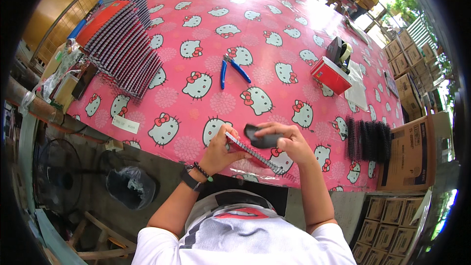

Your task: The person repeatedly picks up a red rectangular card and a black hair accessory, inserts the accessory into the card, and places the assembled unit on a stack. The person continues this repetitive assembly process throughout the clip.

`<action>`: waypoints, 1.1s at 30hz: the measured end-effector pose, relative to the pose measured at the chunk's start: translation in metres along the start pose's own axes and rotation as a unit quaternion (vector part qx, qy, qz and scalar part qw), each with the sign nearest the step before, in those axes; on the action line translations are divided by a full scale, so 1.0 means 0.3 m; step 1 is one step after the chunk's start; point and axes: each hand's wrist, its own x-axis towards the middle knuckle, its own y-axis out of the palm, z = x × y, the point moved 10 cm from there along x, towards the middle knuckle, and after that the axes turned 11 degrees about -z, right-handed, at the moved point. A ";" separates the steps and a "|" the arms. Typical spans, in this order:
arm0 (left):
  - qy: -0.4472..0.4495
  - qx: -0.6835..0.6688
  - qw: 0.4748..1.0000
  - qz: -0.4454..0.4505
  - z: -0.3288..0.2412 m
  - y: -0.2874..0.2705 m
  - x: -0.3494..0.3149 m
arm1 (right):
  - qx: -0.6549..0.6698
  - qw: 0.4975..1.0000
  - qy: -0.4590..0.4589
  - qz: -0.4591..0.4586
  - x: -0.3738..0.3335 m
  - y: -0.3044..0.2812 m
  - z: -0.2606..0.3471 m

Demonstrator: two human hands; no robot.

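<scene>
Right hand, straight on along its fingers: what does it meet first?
Past the black object in the right hand, likely the left hand, which grips the spiral-bound notebook. Depth is unclear from this view; it might pass above.

The table [167, 99] is showing pink, patterned with white cat faces, red bows and pale flowers. The pliers' handles [241, 71] are showing blue, the coils [375, 140] and held tool [266, 141] are showing black, the white shirt [245, 238] is bearing grey and red print.
</scene>
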 end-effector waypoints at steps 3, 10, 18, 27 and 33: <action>-0.003 0.018 1.000 -0.006 0.001 -0.008 0.000 | -0.140 0.990 0.016 -0.016 0.027 0.016 0.021; -0.005 0.066 0.998 0.003 -0.012 0.005 -0.002 | -0.112 0.992 -0.006 -0.057 0.008 0.004 0.006; 0.096 0.058 0.994 0.018 -0.171 0.095 0.063 | -0.278 0.918 -0.218 -0.178 -0.103 -0.116 0.231; 0.105 -0.056 0.993 0.009 -0.305 0.123 0.165 | -0.168 0.908 -0.283 -0.258 -0.141 -0.149 0.302; 0.143 -0.035 0.989 0.011 -0.354 0.122 0.210 | -0.101 0.908 -0.302 -0.273 -0.121 -0.139 0.351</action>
